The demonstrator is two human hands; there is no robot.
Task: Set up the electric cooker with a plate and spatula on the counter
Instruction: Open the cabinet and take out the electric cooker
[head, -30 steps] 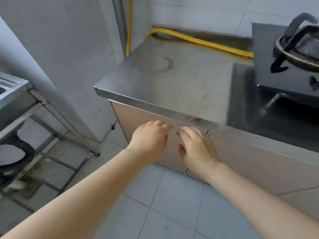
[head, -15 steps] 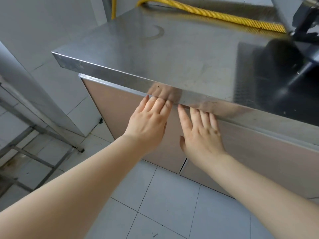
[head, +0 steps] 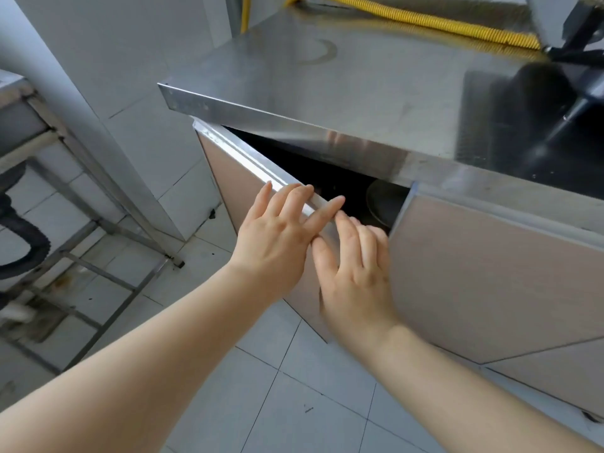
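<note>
under the steel tabletop (head: 376, 93) a cupboard stands partly open, its left door (head: 235, 178) swung outward and its right door (head: 490, 273) ajar. the left hand (head: 277, 237) hooks its fingers over the left door's metal top edge, a grip on the door. the right hand (head: 356, 273) lies between the doors with straight fingers, its grip released. inside the dark gap a round grey dish-like thing (head: 384, 204) shows; i cannot tell if it is the plate. a yellow hose (head: 425, 21) runs along the tabletop's back.
</note>
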